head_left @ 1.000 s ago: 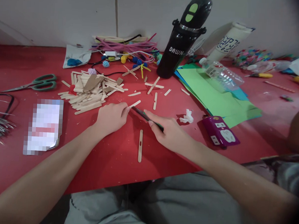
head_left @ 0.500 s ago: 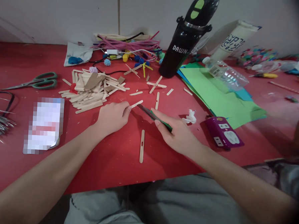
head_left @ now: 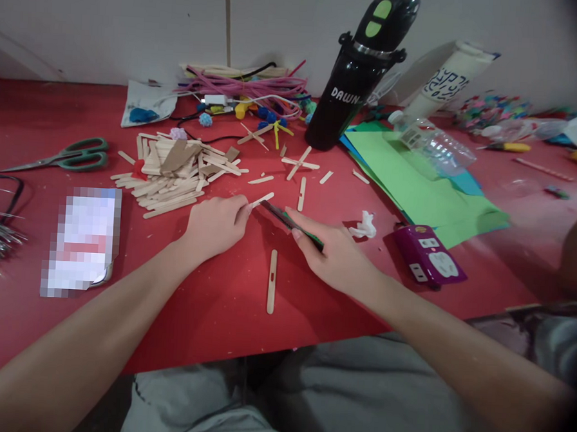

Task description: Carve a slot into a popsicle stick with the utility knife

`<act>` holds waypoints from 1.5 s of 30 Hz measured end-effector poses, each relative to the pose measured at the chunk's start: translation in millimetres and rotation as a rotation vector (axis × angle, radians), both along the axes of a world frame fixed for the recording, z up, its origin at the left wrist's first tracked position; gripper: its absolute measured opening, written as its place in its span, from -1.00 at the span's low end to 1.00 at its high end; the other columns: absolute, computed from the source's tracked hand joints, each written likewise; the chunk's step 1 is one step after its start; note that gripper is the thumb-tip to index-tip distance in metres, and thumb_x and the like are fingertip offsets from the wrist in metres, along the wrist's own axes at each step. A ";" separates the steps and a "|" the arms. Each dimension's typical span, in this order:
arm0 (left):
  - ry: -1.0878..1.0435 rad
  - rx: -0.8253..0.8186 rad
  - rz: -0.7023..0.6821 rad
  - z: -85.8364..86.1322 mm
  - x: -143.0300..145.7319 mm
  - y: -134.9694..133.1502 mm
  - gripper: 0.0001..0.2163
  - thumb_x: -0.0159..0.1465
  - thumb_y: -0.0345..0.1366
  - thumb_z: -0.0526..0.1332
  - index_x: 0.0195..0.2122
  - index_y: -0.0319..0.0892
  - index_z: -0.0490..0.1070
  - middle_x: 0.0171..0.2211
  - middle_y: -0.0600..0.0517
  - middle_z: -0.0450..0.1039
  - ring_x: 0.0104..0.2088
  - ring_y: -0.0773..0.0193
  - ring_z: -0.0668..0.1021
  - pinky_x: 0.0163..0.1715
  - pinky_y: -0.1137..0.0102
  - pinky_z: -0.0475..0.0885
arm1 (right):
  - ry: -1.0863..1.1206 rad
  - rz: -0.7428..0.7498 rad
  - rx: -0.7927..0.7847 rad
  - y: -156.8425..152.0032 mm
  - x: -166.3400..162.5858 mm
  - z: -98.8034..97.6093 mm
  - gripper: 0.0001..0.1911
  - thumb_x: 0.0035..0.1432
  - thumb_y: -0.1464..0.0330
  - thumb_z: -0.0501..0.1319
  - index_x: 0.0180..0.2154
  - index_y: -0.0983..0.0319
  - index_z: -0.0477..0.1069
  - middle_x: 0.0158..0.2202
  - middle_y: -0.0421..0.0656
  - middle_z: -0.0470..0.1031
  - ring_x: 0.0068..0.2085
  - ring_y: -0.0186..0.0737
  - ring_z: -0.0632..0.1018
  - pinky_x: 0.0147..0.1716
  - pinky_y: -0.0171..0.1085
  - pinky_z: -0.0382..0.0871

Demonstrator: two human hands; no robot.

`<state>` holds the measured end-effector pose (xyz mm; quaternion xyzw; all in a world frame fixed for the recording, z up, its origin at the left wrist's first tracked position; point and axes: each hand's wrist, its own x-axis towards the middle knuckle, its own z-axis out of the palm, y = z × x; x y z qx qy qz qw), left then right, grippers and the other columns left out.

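My left hand (head_left: 219, 224) is closed on a wooden craft stick (head_left: 263, 199), whose far end sticks out past the fingertips. In my right hand (head_left: 337, 254) is a utility knife (head_left: 301, 229) with a green and black handle; its blade points left and meets or nearly meets the stick. Below the hands lies a craft stick with a small slot cut in its middle (head_left: 272, 282). A second notched stick (head_left: 302, 194) lies above the knife. Two crossed sticks (head_left: 299, 164) rest farther back.
A pile of craft sticks (head_left: 175, 171), green scissors (head_left: 74, 155) and a phone (head_left: 84, 244) lie left. A black bottle (head_left: 347, 77) stands behind. To the right are green paper (head_left: 416, 184), a plastic bottle (head_left: 434, 146), a purple power adapter (head_left: 426, 255) and crumpled tissue (head_left: 364, 225).
The knife and my right hand have shifted slightly left along the stick. My left hand keeps its hold. The whole view has also drifted a little.
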<state>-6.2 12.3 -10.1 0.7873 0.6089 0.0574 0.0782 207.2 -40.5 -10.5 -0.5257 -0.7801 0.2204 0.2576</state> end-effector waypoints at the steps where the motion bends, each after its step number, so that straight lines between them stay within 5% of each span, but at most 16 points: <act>1: -0.003 -0.005 0.001 0.0 0.1 0.0 -0.66 0.36 -0.12 -0.08 -0.29 -0.11 0.44 -0.35 -0.04 0.56 -0.32 0.10 0.56 -0.50 0.35 0.15 | 0.001 -0.002 -0.001 0.0 0.1 -0.4 -0.51 0.29 0.39 0.04 0.24 0.18 0.28 0.15 -0.13 0.43 0.10 -0.10 0.50 0.07 -0.10 0.45; 13: -0.014 0.010 0.000 -1.5 -0.1 0.2 -0.67 0.35 -0.11 -0.08 -0.33 -0.11 0.41 -0.39 -0.01 0.54 -0.35 0.13 0.55 -0.54 0.35 0.02 | 0.004 0.002 0.013 -0.3 -0.2 -0.9 -0.52 0.29 0.39 0.05 0.23 0.17 0.28 0.14 -0.13 0.44 0.09 -0.10 0.52 0.07 -0.09 0.44; 45: 0.001 0.016 -0.017 -2.1 -1.2 0.2 -0.67 0.36 -0.13 -0.08 -0.31 -0.11 0.44 -0.37 -0.04 0.55 -0.33 0.11 0.56 -0.50 0.35 0.12 | -0.016 0.017 -0.006 -1.4 0.2 2.3 -0.51 0.28 0.42 0.05 0.23 0.21 0.29 0.13 -0.10 0.45 0.09 -0.06 0.52 0.06 -0.10 0.45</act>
